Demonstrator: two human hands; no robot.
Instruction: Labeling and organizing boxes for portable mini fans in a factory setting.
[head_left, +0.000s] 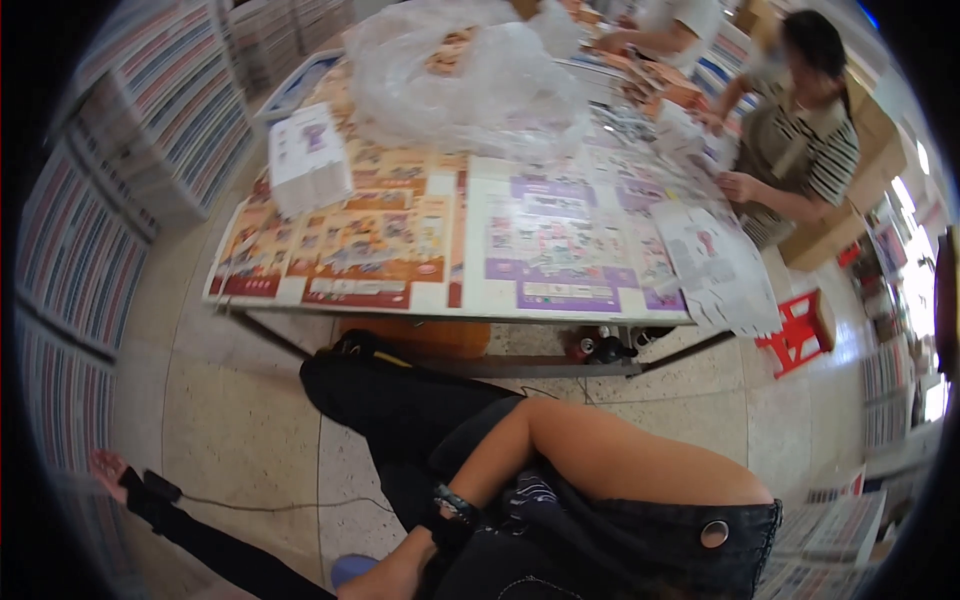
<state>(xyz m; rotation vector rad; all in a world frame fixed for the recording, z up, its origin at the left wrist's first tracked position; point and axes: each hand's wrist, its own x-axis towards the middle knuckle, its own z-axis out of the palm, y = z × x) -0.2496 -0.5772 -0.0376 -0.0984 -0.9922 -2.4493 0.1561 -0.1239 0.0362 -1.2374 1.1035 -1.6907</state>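
Note:
My left hand (110, 472) reaches out at the far left, its fingers extended and holding nothing I can see. It is close to a tall stack of printed sheets (75, 390); whether it touches the stack I cannot tell. A black sleeve (220, 550) covers that arm, with a small black device (162, 487) at the wrist and a thin cable (280, 508). Lower middle, a patterned band (455, 503) circles a bent bare limb above dark clothing (620, 545). I cannot make out the fingers of my right hand.
A table (330, 310) ahead bears colourful printed sheets (370, 240), a white paper stack (310, 165) and clear plastic wrap (460, 85). At its right side a person (800, 140) handles papers. A red stool (803, 335) stands nearby. Cans (583, 348) sit beneath the table.

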